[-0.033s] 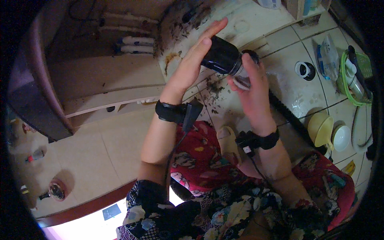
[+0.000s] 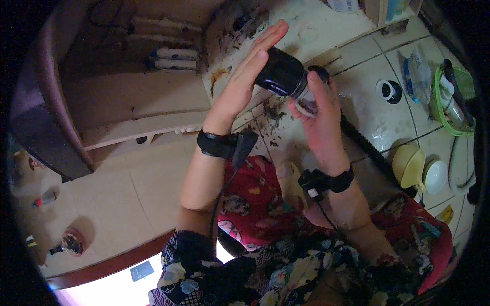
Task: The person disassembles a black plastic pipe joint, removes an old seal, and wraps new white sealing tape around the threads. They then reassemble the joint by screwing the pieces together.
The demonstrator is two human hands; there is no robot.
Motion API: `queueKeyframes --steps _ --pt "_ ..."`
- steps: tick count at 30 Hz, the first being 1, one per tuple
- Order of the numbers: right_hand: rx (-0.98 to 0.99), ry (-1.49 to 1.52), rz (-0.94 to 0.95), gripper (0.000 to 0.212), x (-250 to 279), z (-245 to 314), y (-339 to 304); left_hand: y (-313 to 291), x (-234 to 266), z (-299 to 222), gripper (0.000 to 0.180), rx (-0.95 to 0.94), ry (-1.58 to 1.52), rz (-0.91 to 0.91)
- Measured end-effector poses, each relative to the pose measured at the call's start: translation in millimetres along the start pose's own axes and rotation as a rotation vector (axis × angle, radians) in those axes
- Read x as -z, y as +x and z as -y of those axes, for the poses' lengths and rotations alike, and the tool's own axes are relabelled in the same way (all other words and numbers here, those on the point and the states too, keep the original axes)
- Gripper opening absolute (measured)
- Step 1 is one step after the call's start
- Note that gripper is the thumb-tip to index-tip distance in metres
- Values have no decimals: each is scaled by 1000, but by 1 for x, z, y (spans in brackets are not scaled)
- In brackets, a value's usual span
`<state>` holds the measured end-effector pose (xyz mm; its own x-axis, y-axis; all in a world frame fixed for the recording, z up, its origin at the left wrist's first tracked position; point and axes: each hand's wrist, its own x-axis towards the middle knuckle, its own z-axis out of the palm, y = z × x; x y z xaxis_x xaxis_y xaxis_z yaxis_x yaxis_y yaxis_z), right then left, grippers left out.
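A glossy dark jar-like cylinder is held tilted between my two hands, above the tiled floor. My left hand lies flat against its far left end, fingers stretched out and not wrapped round it. My right hand is closed round the narrower, pale greyish neck at the other end, thumb on top. Part of the neck is hidden by the fingers. A ribbed black hose runs past my right wrist to the lower right; whether it joins the cylinder I cannot tell.
A dirty cabinet base with dark debris lies ahead. To the right are a white ring, a green basket, a yellow dipper and a white bowl. A round object lies on the left floor.
Both hands and the cylinder have shifted very slightly left. My right hand has turned a little with the pale neck; the grips stay the same.
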<state>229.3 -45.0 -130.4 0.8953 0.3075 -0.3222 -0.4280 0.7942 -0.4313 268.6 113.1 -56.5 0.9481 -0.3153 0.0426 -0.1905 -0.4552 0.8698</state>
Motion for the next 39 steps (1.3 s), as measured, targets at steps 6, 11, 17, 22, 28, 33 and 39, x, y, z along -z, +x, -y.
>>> queueKeyframes --steps 6,11,17,22,28,33,39 --pt "125 82 -80 53 -8 -10 -11 -5 -5 -13 61 19 -244 -19" --pt "245 130 -141 56 -23 -16 -27 0 -12 -10 60 -31 -281 -33" --pt "257 34 -221 50 -21 -20 -30 0 -23 -2 62 44 -310 -75" --pt "605 -506 -269 71 -10 -23 -20 -1 -15 -5 59 59 -359 -110" --pt "991 -720 -208 77 -10 -29 -16 -2 -17 -11 56 99 -574 -140" --pt "1134 -762 -94 61 -8 -37 -9 -2 -32 -12 49 70 -834 -228" --pt "1183 -743 86 59 0 -48 -1 -8 -26 -10 40 148 -904 -157"
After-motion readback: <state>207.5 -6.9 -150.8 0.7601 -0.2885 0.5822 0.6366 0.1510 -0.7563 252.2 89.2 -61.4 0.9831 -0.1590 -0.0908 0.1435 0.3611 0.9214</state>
